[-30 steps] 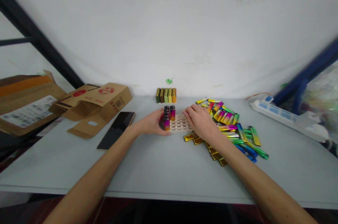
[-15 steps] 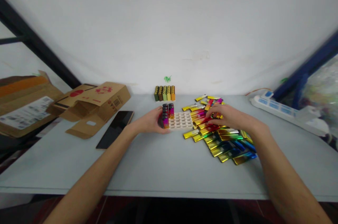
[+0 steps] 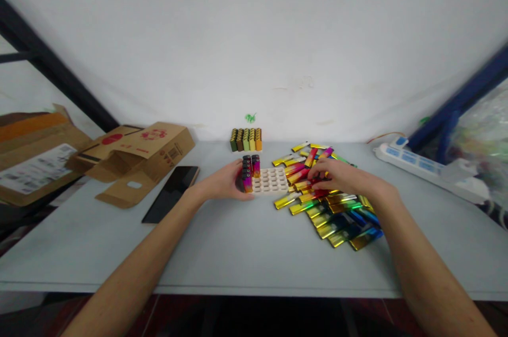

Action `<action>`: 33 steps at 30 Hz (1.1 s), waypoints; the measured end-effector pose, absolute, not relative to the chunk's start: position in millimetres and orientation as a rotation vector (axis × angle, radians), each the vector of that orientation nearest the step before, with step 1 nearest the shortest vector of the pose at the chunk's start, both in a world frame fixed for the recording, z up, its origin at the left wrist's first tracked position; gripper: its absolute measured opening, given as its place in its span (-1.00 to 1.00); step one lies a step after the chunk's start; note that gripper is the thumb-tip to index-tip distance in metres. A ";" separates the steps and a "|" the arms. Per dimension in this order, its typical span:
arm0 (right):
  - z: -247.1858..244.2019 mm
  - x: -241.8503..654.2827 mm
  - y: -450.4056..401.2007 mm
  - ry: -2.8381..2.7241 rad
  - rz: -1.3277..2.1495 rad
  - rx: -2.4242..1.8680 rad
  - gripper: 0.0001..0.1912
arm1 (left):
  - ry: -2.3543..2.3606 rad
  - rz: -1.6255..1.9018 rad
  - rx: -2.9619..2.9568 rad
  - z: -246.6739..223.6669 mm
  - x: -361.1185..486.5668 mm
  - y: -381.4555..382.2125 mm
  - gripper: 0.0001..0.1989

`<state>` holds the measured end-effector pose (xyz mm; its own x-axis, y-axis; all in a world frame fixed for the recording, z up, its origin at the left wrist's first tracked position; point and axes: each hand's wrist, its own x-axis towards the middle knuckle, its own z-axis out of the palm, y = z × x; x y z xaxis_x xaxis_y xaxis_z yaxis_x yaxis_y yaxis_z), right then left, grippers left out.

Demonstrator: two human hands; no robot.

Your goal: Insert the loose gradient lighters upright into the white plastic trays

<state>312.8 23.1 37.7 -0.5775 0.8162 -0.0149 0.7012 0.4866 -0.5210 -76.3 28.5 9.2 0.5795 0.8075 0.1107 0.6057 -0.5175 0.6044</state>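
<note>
My left hand (image 3: pixel 228 181) is wrapped round the left end of a white tray (image 3: pixel 272 187) with rows of slots. Upright purple-and-gold lighters (image 3: pixel 247 182) with black tops fill the tray's left row, and the back of the second row holds more; the other slots stand bare. To the tray's right, a pile of shiny lighters (image 3: pixel 335 231) lies loose, in gold, red, green and blue. My right hand (image 3: pixel 331 173) is in the upper part of this pile, fingers closed on a reddish lighter that they partly hide.
Against the wall stands a full block of upright lighters (image 3: pixel 246 139). Leftward lie a black phone (image 3: pixel 171 194), an opened cardboard box (image 3: pixel 159 146) and a larger labelled carton (image 3: pixel 39 167). A white power strip (image 3: pixel 431 167) lies at the right.
The right hand's fingers have closed a little among the lighters, with scarcely any shift of the hand. The left hand keeps its hold on the tray. The view has moved slightly.
</note>
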 end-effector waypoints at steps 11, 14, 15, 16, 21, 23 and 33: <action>49.7 309.2 17.0 -2.313 0.717 -1.278 -0.75 | 1.096 0.544 2.289 7.3 -77.0 28.8 -0.21; 43.1 298.9 20.3 -2.149 0.747 -1.188 -0.69 | 1.102 0.544 2.300 8.0 -76.3 29.0 -0.21; 39.8 294.2 21.8 -2.067 0.794 -1.161 -0.66 | 1.103 0.543 2.306 8.5 -76.2 29.1 -0.21; 36.5 289.1 23.0 -1.978 0.864 -1.129 -0.62 | 1.100 0.541 2.311 9.0 -76.1 29.1 -0.20; 27.6 265.0 20.6 -1.631 1.191 -0.960 -0.59 | 1.087 0.550 2.320 10.1 -76.1 29.8 -0.22; 28.7 257.0 14.8 -1.509 1.339 -0.892 -0.61 | 1.094 0.550 2.322 9.6 -76.3 30.2 -0.23; 35.3 212.0 -10.9 -1.245 1.494 -0.853 -0.43 | 1.083 0.566 2.297 6.0 -76.3 30.6 -0.23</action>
<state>212.0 -10.9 35.3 -0.2791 0.9578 0.0680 -0.2397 -0.0009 -0.9708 -76.3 30.6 6.0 0.5903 0.7944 0.1432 0.5707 -0.5362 0.6219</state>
